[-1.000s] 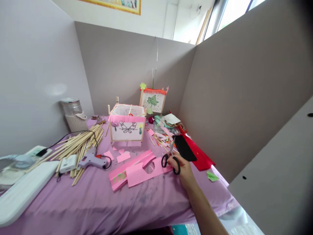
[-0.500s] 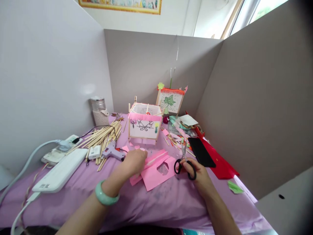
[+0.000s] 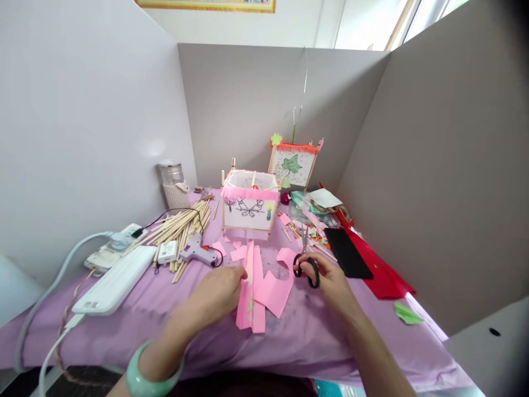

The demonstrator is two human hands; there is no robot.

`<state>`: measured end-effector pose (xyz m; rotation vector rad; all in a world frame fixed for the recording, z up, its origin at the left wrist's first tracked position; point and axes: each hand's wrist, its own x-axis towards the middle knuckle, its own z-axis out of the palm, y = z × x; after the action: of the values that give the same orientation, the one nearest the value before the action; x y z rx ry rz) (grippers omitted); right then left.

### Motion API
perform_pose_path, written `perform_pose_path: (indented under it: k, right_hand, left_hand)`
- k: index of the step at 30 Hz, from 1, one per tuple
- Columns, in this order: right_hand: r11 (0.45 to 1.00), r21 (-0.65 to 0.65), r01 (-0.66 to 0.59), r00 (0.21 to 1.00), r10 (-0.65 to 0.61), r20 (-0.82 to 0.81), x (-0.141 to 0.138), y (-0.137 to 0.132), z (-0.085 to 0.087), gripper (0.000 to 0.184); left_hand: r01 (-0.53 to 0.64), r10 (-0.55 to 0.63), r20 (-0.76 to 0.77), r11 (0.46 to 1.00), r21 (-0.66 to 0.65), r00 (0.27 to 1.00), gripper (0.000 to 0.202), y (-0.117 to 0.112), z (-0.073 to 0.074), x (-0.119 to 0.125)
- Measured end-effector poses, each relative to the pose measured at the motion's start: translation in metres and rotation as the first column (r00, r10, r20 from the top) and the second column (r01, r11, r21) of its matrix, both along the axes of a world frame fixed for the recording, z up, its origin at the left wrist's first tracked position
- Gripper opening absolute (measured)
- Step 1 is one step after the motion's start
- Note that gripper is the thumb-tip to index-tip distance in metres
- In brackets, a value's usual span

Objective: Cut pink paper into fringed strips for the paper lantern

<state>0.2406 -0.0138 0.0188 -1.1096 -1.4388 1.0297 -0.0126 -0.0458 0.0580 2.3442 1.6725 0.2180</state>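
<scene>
My left hand (image 3: pixel 223 289) pinches the left edge of a folded strip of pink paper (image 3: pixel 247 300) at the table's front middle. Beside that strip lies a larger pink paper with a curved cut-out (image 3: pixel 276 292). My right hand (image 3: pixel 326 273) is closed round the black handles of a pair of scissors (image 3: pixel 306 264), with the blades pointing away from me. Behind the papers stands a lantern (image 3: pixel 248 212) of sticks and white panels, with a pink fringe and a line drawing. Small pink scraps (image 3: pixel 237 253) lie in front of it.
On the left are a glue gun (image 3: pixel 198 251), a bundle of wooden sticks (image 3: pixel 185 220), a white power bank (image 3: pixel 115 281) with cables, and a lidded cup (image 3: pixel 173 184). A second lantern (image 3: pixel 294 165) stands behind. A black phone (image 3: pixel 347 253) and red sheet (image 3: pixel 384 275) lie right.
My left hand has pulled the folded pink strip left and towards me, turning it lengthwise. The cut-out paper has shifted and turned. The scissors stay in my right hand.
</scene>
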Motion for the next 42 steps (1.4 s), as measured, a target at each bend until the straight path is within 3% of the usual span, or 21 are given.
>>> perform_pose_path:
  k: [3, 7, 9, 10, 11, 13, 15, 17, 19, 21, 22, 23, 25, 26, 29, 34, 38, 40, 42]
  right_hand:
    - [0.973, -0.103, -0.208, 0.978, 0.205, -0.034, 0.004, -0.021, 0.009, 0.028]
    - [0.874, -0.205, -0.441, 0.892, 0.402, -0.207, -0.001, -0.037, 0.01, 0.03]
    - [0.881, -0.232, -0.411, 0.91, 0.384, -0.155, -0.007, -0.028, 0.003, 0.031]
    - [0.916, -0.211, -0.342, 0.94, 0.333, -0.081, -0.01, -0.021, -0.001, 0.03]
    - [0.965, -0.145, -0.218, 0.976, 0.217, -0.024, -0.011, -0.014, -0.003, 0.03]
    - [0.998, -0.043, -0.043, 0.998, 0.041, -0.042, -0.01, -0.004, -0.004, 0.03]
    - [0.996, -0.051, -0.077, 0.989, 0.069, -0.131, -0.005, -0.007, 0.001, 0.03]
    - [0.947, -0.151, -0.282, 0.947, 0.249, -0.205, -0.002, -0.019, 0.01, 0.03]
    - [0.828, -0.279, -0.486, 0.868, 0.418, -0.269, -0.003, -0.031, 0.015, 0.03]
    - [0.746, -0.366, -0.557, 0.83, 0.488, -0.269, -0.008, -0.035, 0.014, 0.029]
    - [0.762, -0.368, -0.533, 0.846, 0.477, -0.239, -0.012, -0.031, 0.012, 0.028]
    - [0.814, -0.331, -0.477, 0.879, 0.436, -0.192, -0.015, -0.025, 0.008, 0.029]
    - [0.97, -0.106, -0.22, 0.969, 0.205, -0.136, -0.018, -0.008, 0.002, 0.028]
    - [0.994, -0.027, -0.102, 0.98, 0.096, -0.173, -0.018, 0.001, 0.0, 0.028]
    - [0.999, 0.042, 0.035, 0.982, -0.027, -0.186, -0.009, 0.014, -0.004, 0.029]
    - [0.998, 0.05, -0.039, 0.985, 0.03, 0.168, 0.014, 0.007, -0.004, 0.024]
    - [0.967, 0.252, 0.035, 0.822, -0.171, 0.543, 0.014, 0.02, 0.005, 0.016]
    - [0.942, 0.334, 0.03, 0.725, -0.25, 0.641, 0.006, 0.035, 0.011, 0.011]
    - [0.945, 0.328, 0.004, 0.651, -0.251, 0.717, -0.005, 0.05, 0.015, 0.007]
  left_hand:
    - [0.129, -0.129, 0.012, 0.992, 0.003, 0.992, 0.035, -0.001, -0.003, -0.008]
    - [0.208, -0.207, -0.012, 0.977, 0.056, 0.978, 0.025, -0.001, -0.004, -0.008]
    - [0.248, -0.246, -0.03, 0.965, 0.089, 0.969, 0.023, -0.004, 0.0, -0.006]
    - [0.267, -0.263, -0.042, 0.958, 0.11, 0.964, 0.022, -0.005, 0.003, -0.004]
    - [0.279, -0.274, -0.057, 0.951, 0.133, 0.96, 0.023, -0.008, 0.007, -0.003]
    - [0.295, -0.282, -0.092, 0.939, 0.177, 0.955, 0.025, -0.015, 0.015, -0.001]
    - [0.316, -0.297, -0.118, 0.925, 0.213, 0.948, 0.027, -0.022, 0.022, 0.002]
    - [0.36, -0.338, -0.132, 0.907, 0.217, 0.932, 0.026, -0.03, 0.026, 0.005]
    - [0.419, -0.397, -0.143, 0.888, 0.189, 0.906, 0.024, -0.037, 0.028, 0.008]
    - [0.46, -0.436, -0.169, 0.876, 0.149, 0.884, 0.021, -0.042, 0.028, 0.01]
    - [0.47, -0.444, -0.187, 0.873, 0.13, 0.876, 0.019, -0.043, 0.028, 0.011]
    - [0.472, -0.444, -0.206, 0.874, 0.117, 0.872, 0.017, -0.044, 0.028, 0.011]
    - [0.462, -0.43, -0.239, 0.882, 0.094, 0.87, 0.015, -0.045, 0.028, 0.013]
    - [0.455, -0.422, -0.252, 0.887, 0.084, 0.871, 0.015, -0.045, 0.028, 0.014]
    - [0.433, -0.399, -0.265, 0.898, 0.08, 0.878, 0.015, -0.048, 0.032, 0.019]
    - [0.448, -0.424, -0.264, 0.893, 0.036, 0.866, 0.013, -0.053, 0.043, 0.034]
    - [0.393, -0.373, -0.318, 0.92, -0.004, 0.871, 0.015, -0.045, 0.046, 0.046]
    - [0.368, -0.351, -0.326, 0.93, -0.01, 0.878, 0.018, -0.04, 0.046, 0.05]
    - [0.381, -0.369, -0.317, 0.924, -0.025, 0.874, 0.021, -0.036, 0.045, 0.051]
